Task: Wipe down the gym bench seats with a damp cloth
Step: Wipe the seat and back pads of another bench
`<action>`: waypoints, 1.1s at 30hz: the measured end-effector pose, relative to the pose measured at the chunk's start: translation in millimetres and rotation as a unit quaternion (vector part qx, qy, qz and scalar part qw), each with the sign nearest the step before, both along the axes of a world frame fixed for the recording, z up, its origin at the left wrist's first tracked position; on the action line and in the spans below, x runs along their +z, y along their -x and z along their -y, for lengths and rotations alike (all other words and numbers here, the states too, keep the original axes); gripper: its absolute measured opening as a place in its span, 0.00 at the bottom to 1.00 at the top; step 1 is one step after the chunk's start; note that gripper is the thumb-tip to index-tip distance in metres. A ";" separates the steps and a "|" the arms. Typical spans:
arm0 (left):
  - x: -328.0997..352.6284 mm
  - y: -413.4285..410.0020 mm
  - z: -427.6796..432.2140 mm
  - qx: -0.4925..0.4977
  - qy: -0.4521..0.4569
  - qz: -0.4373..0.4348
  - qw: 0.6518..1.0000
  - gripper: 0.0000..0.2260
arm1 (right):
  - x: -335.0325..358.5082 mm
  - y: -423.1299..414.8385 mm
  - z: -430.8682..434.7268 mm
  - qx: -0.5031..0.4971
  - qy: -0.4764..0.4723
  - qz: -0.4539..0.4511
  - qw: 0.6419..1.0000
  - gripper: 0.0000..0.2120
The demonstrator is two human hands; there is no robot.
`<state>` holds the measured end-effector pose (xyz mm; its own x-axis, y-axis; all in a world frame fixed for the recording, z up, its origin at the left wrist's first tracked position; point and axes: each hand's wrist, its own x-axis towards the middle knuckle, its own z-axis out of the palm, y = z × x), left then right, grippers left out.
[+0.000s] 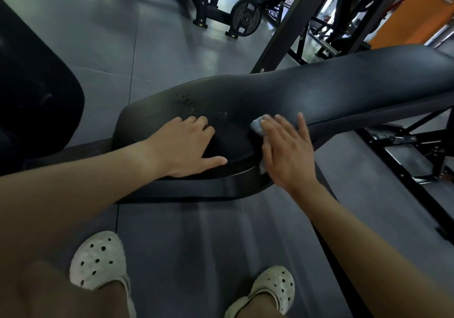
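Observation:
A long black padded bench seat (331, 91) runs from the middle of the view up to the right. Its wider near end shows a patch of worn specks (185, 100). My left hand (186, 146) rests on that wide end, fingers bent and thumb stretched out along the edge. My right hand (286, 150) presses a small light blue cloth (258, 126) against the near side of the seat with straight fingers. Most of the cloth is hidden under the hand; a bit shows below the palm.
Another black pad (34, 91) stands at the left. A black metal frame (403, 155) supports the bench at the right. A rack with a weight plate (246, 19) stands behind on the grey rubber floor (196, 244). My feet wear white clogs (98, 260).

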<state>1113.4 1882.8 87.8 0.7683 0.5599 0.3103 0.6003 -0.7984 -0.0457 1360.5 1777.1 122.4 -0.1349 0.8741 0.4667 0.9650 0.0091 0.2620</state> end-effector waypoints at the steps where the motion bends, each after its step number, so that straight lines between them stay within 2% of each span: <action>1: -0.9 3.1 -1.3 0.005 0.005 -0.004 1.000 0.41 | 4.7 -2.9 -6.8 -0.042 -0.008 -0.015 0.999 0.20; 3: -3.7 7.3 -2.7 0.009 0.014 -0.006 1.000 0.41 | 8.5 0.5 -23.2 -0.110 -0.020 -0.064 0.992 0.22; 5: -6.2 8.9 -3.0 0.005 0.023 -0.007 1.000 0.40 | 6.6 13.8 -36.0 -0.128 -0.011 -0.097 0.987 0.23; 7: -7.3 8.9 -4.2 0.001 0.035 -0.010 0.999 0.40 | 2.7 32.4 -39.0 -0.101 0.027 -0.096 0.990 0.22; 11: -6.3 10.3 -10.7 -0.015 0.063 0.004 0.998 0.37 | -7.8 63.8 -27.8 0.015 0.125 -0.043 0.991 0.23; 14: -7.3 13.7 -14.5 -0.034 0.080 0.018 0.996 0.35 | -3.2 65.2 -24.9 0.050 0.177 -0.024 0.983 0.24; 18: -8.1 16.5 -16.6 -0.045 0.090 0.019 0.995 0.34 | 11.1 49.1 -48.9 0.024 0.228 -0.023 0.973 0.27; 23: -8.4 16.6 -17.9 -0.049 0.089 0.019 0.995 0.35 | 21.9 32.5 -113.6 -0.073 0.247 -0.062 0.964 0.34; 25: -7.6 15.9 -18.4 -0.050 0.089 0.016 0.995 0.35 | 21.8 34.9 -130.0 -0.085 0.238 -0.083 0.964 0.30; 27: -7.2 15.3 -18.8 -0.052 0.089 0.017 0.995 0.35 | 17.3 41.5 -132.7 -0.071 0.229 -0.085 0.967 0.26; 30: -7.9 16.1 -20.2 -0.057 0.083 0.026 0.995 0.34 | 12.5 53.9 -109.8 -0.024 0.251 -0.068 0.965 0.27; 33: -10.3 17.7 -22.3 -0.062 0.082 0.033 0.994 0.33 | 11.0 61.3 -73.4 0.044 0.254 -0.057 0.964 0.24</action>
